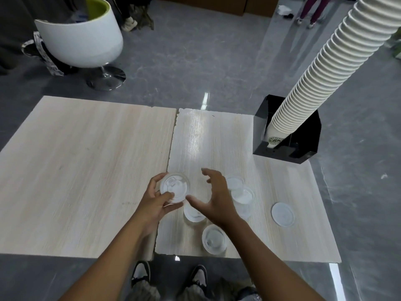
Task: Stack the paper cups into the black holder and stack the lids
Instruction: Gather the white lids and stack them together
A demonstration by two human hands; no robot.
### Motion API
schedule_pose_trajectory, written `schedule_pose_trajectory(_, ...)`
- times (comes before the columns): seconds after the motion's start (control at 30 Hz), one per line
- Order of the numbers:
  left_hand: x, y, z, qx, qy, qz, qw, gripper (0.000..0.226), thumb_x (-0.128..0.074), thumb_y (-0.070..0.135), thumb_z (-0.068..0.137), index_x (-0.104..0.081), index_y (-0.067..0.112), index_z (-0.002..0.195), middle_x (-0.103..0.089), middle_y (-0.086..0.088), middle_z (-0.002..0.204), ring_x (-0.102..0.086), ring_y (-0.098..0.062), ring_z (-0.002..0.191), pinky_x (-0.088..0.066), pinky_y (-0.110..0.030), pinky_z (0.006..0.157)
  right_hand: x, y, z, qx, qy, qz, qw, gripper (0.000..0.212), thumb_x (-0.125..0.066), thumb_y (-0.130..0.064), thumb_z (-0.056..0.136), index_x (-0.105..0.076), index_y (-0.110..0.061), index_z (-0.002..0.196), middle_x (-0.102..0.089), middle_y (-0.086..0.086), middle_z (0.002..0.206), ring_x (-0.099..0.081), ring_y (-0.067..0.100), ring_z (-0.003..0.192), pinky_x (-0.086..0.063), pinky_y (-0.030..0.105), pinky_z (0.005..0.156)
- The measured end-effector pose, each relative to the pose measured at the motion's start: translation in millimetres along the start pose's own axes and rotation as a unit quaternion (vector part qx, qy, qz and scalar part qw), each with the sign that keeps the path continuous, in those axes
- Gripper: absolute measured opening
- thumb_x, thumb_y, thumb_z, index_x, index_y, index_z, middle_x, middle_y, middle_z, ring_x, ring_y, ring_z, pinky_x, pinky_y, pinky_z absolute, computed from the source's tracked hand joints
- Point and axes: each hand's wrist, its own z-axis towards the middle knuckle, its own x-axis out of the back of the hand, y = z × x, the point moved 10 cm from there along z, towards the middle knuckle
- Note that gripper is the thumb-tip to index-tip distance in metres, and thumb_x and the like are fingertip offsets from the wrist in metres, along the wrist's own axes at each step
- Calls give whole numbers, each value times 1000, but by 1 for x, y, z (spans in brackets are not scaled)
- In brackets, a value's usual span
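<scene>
**Lids gathered at the near edge, cups towering in the holder**

Two pale wood-grain panels form the desk (86,170), butted together along a seam, on a grey stone floor (195,68). Beyond the far left corner stands a white tub chair (80,40) with a green lining on a chrome foot. At the desk's far right corner sits the black holder (303,144), and from it rises a very tall stack of white paper cups (325,68) that leans up and out of the top right of the view; the lowest cup shows a green round logo.

The left hand (155,205) has its grip closed round a small stack of clear lids (175,187), thumb on top, fingers curled at the far rim, held just over the seam. The right hand (214,198) is released, fingers spread and holding nothing, hovering beside that stack. Loose lids lie below and right of it: one under the palm (193,213), a few overlapping ones (240,194), one near the front edge (213,238), and a flat one (282,214) apart to the right.
</scene>
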Motion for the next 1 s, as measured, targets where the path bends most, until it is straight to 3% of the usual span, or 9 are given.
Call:
schedule_pose_trajectory(0.1, 20, -6, 5, 4, 13, -33, 999, 57, -60, -10, 95, -58, 31, 134, -50, -11, 143, -57, -40, 129, -62, -51, 91, -13, 20, -16, -9, -30, -106, 994, 78, -64, -72, 75, -54, -24, 137, -55, -6, 136, -52, 14, 120, -49, 39, 102)
schedule_pose_trajectory(0.3, 38, -18, 10, 15, 23, -51, 998, 50, -56, -6, 99, -55, 27, 137, -50, -14, 145, -59, -39, 127, -63, -49, 89, -51, 57, -34, -67, -132, -270, 951, 101, -42, -87, 66, -43, -30, 149, -48, -5, 150, -42, 29, 137, -36, 50, 106)
schedule_pose_trajectory(0.53, 41, -29, 14, 31, 26, -54, 998, 49, -55, -7, 99, -58, 29, 132, -50, -14, 143, -60, -40, 124, -62, -53, 91, -63, 68, -32, -96, -165, -317, 929, 97, -63, -76, 79, -33, -23, 155, -45, 1, 152, -40, 32, 139, -36, 49, 107)
schedule_pose_trajectory(0.63, 45, -30, 14, 34, 30, -64, 997, 48, -55, -7, 99, -59, 29, 131, -49, -12, 141, -59, -41, 124, -63, -51, 88, -63, 65, -29, -78, -137, -330, 931, 101, -63, -82, 69, -45, -21, 148, -56, 3, 141, -54, 33, 126, -46, 50, 96)
schedule_pose_trajectory(0.77, 48, -28, 15, 33, 25, -59, 997, 49, -55, -7, 99, -59, 28, 132, -49, -14, 142, -59, -42, 124, -61, -53, 92, -69, 64, -28, -67, -149, -324, 932, 93, -62, -78, 74, -45, -22, 146, -53, 2, 142, -51, 31, 126, -44, 48, 98)
schedule_pose_trajectory(0.83, 48, -28, 16, 32, 22, -57, 998, 49, -55, -7, 99, -58, 28, 133, -48, -14, 143, -59, -42, 124, -59, -55, 94, -66, 61, -26, -57, -136, -322, 935, 86, -61, -76, 74, -51, -22, 139, -57, 2, 135, -55, 30, 119, -45, 46, 92)
schedule_pose_trajectory(0.93, 48, -27, 15, 33, 15, -63, 997, 48, -55, -5, 100, -57, 27, 135, -49, -15, 144, -60, -42, 123, -61, -53, 91, -48, 56, -22, -63, -61, -274, 958, 84, -59, -75, 67, -59, -19, 129, -62, 3, 120, -61, 28, 103, -48, 43, 79)
schedule_pose_trajectory(1.0, 46, -25, 15, 32, 13, -65, 997, 44, -56, 0, 101, -58, 27, 135, -48, -14, 145, -61, -41, 122, -61, -53, 90, -26, 46, -15, -60, 12, -197, 979, 83, -67, -68, 67, -57, -18, 133, -59, 2, 124, -58, 24, 108, -47, 38, 85)
